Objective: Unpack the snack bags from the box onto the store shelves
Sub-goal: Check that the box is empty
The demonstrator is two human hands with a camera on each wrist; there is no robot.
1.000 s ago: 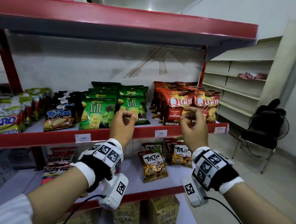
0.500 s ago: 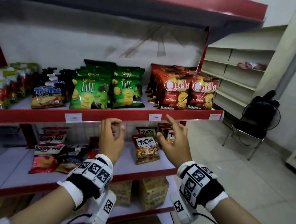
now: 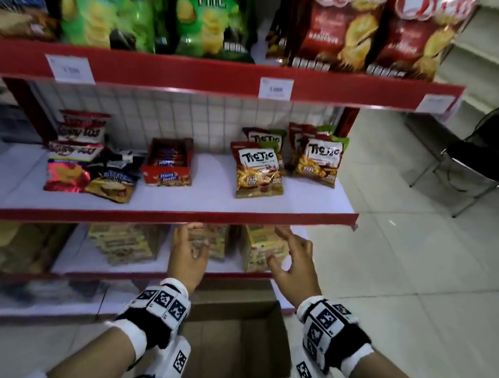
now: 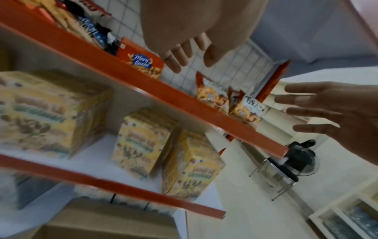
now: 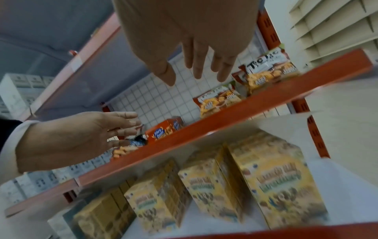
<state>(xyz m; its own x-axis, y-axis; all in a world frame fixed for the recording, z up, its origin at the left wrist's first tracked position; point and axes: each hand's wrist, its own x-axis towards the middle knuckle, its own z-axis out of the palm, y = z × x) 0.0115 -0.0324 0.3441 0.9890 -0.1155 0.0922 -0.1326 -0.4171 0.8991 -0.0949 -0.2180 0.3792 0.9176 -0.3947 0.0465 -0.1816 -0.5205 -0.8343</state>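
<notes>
My left hand (image 3: 190, 248) and right hand (image 3: 289, 254) hover side by side, both empty with fingers spread, just below the front lip of the middle shelf (image 3: 182, 215). A brown cardboard box (image 3: 233, 339) stands open on the floor under my wrists; the part of its inside that shows looks bare. Tic Tac snack bags (image 3: 259, 173) stand on the middle shelf, right of centre, with a second stack (image 3: 317, 158) beside them. Green Lite bags (image 3: 107, 13) and red Qtela bags (image 3: 342, 31) fill the upper shelf. The left wrist view shows my left fingers (image 4: 174, 61) straight; the right wrist view shows my right fingers (image 5: 198, 64) straight.
A red Mary Queen biscuit tray (image 3: 168, 163) and dark and red snack bags (image 3: 77, 163) sit left on the middle shelf. Yellow cartons (image 3: 262, 248) line the shelf below. A black chair (image 3: 478, 156) stands on the tiled floor at right, by beige shelving (image 3: 484, 57).
Both hands have dropped from the upper shelf to below the middle shelf's edge, and their fingers have uncurled. My view has tilted down, bringing the box on the floor into sight.
</notes>
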